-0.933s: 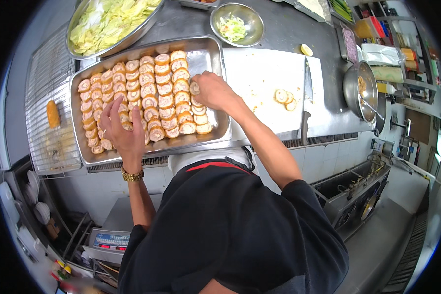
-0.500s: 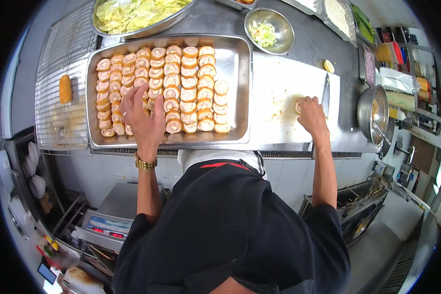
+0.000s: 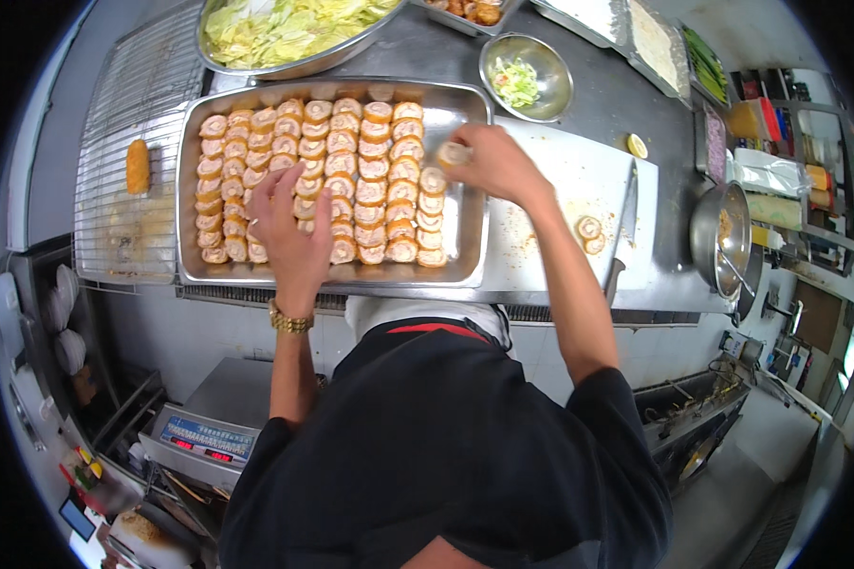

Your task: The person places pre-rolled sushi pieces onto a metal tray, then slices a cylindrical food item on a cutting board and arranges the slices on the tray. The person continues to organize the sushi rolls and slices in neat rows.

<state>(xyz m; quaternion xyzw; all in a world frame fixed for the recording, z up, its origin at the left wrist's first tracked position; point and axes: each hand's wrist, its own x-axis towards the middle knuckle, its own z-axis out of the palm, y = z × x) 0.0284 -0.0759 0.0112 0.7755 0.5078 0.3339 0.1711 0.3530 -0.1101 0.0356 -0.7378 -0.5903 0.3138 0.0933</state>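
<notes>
Right hand (image 3: 496, 163) pinches a roll slice (image 3: 452, 153) over the steel tray's (image 3: 469, 248) right edge; left hand (image 3: 289, 223), fingers spread, rests on packed rows of slices (image 3: 351, 180); a bowl of shredded cabbage (image 3: 285, 28) sits beyond the tray's far edge.

Orange-and-cream roll slices (image 3: 351, 180), silver tray (image 3: 470, 237), white cutting board (image 3: 579, 190), pale green cabbage (image 3: 275, 28)
</notes>
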